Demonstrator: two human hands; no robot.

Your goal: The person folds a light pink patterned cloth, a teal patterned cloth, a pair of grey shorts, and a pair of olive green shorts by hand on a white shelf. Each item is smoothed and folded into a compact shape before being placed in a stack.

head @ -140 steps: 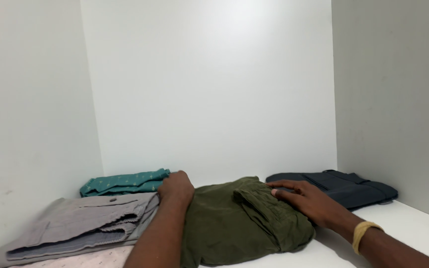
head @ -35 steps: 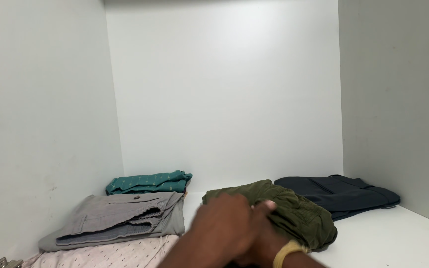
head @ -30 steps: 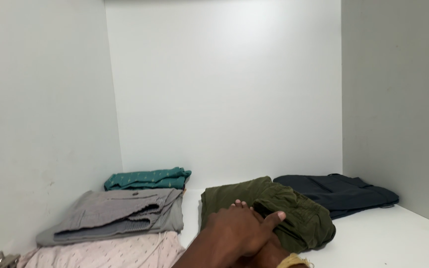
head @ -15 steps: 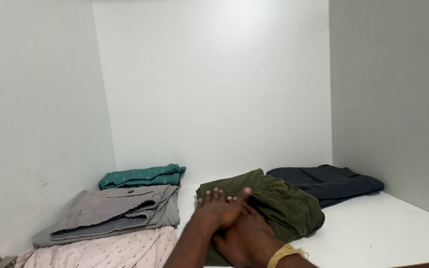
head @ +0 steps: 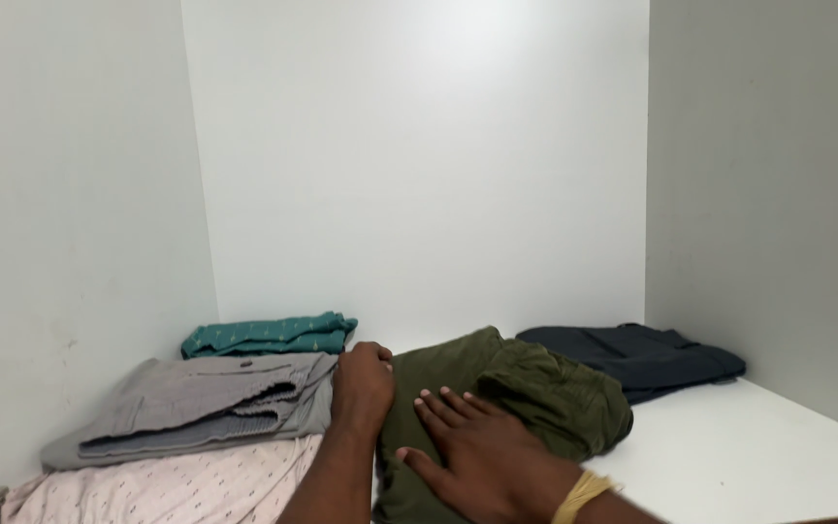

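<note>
On the white shelf, the green garment lies folded near the front middle, between the grey garment toward the left wall and the dark one toward the right back corner, with a teal one in the left back corner. Half a second ago the hands overlapped on it; now they have spread apart, so the pressing looks to go on. The right hand lies flat and open-fingered on the green garment, and the left hand, curled loosely with nothing gripped, rests at its left edge against the grey one.
</note>
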